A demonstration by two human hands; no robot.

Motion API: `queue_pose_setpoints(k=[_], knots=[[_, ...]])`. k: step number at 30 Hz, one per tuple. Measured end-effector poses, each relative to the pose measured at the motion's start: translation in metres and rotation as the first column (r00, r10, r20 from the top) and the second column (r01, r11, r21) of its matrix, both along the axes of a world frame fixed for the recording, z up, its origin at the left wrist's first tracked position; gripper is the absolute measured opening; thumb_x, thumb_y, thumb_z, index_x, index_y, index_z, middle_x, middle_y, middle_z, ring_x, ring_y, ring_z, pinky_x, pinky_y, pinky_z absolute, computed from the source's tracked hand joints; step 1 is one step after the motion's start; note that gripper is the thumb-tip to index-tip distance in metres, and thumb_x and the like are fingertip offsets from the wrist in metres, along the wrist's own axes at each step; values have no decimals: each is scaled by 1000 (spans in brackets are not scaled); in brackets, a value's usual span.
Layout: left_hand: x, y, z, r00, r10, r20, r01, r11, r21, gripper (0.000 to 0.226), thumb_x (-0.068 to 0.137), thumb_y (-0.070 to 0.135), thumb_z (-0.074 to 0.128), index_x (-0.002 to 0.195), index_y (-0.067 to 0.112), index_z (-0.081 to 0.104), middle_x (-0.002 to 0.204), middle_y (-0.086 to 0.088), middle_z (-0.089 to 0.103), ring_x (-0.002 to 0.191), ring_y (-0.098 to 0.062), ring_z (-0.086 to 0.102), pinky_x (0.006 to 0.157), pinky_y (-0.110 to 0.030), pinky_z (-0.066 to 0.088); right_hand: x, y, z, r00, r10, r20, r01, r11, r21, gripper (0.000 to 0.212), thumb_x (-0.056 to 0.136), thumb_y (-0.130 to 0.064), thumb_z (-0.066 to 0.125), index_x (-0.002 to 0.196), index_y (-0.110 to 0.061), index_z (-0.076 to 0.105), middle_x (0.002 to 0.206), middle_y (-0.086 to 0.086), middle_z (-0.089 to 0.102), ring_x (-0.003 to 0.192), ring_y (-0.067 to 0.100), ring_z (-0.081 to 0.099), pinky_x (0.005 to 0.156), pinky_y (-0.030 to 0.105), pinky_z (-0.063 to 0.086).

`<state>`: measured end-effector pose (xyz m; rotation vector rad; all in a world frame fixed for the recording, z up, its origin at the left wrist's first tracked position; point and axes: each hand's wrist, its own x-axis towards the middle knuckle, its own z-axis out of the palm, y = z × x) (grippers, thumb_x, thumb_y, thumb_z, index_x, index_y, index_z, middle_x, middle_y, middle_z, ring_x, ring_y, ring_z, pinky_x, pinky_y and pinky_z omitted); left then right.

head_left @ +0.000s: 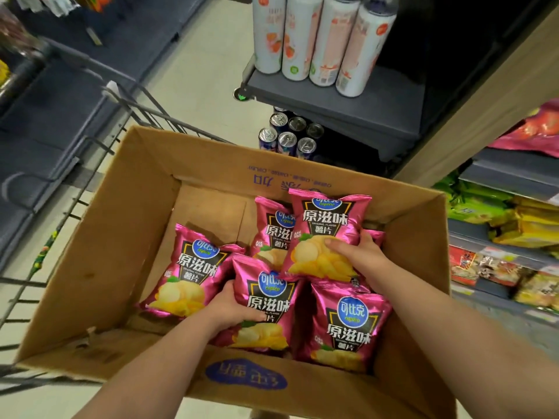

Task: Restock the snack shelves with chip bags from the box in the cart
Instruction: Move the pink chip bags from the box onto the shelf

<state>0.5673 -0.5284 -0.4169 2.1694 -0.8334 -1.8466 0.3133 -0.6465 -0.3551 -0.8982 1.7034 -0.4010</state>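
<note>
Shiny pink foil chip bags lie inside the open brown cardboard box (90,258), which sits in the wire shopping cart (90,122). My left hand (230,309) clamps its fingers on the middle chip bag (266,300); my right hand (360,255) clamps the upper chip bag (326,231). Snack shelves (508,176) stand to the right, tall white canisters (320,37) ahead.

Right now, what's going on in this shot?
A person is reaching into a cardboard box that sits in a wire cart. The left hand grips one pink chip bag, and the right hand grips another pink chip bag. At least three more bags lie in the box. Both held bags are still inside it.
</note>
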Motion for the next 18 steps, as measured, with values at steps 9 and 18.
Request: queue_pose_setpoints(k=[9,18], knots=[[-1,1,26,993,115,17,-108,967,-231,93,56,13,89,132,17,36,110,-3,64,101,-19,61,91,-35,49,-8,6,39,1000,-6,25,8,997,-71,82,72,-35,79,139,-18,36,112,-2,53,80,8,53,68,22,43],[5,-21,81,966,251,-56,-253,882,-399,87,45,29,89,119,18,45,104,0,66,96,-19,64,87,-36,52,-22,17,99,998,47,-43,-55,976,-211,79,72,-31,79,137,-15,38,117,3,57,99,19,55,83,30,45]])
